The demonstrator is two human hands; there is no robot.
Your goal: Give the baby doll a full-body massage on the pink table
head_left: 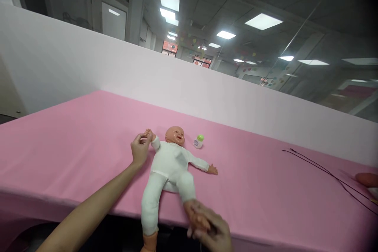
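Note:
A baby doll in a white outfit lies on its back on the pink-covered table, legs towards me and hanging over the near edge. My left hand pinches the doll's small hand, which is lifted beside its head. Around the doll's foot at the front edge, my right hand is closed; it is a little blurred. The doll's other arm stretches out to the right, its palm on the cloth. Close to the doll's head stands a small white jar with a green lid.
The pink cloth covers the table up to a low white wall at the back, with glass above it. Thin dark cords lie at the right, near a partly visible orange-brown object at the frame's edge.

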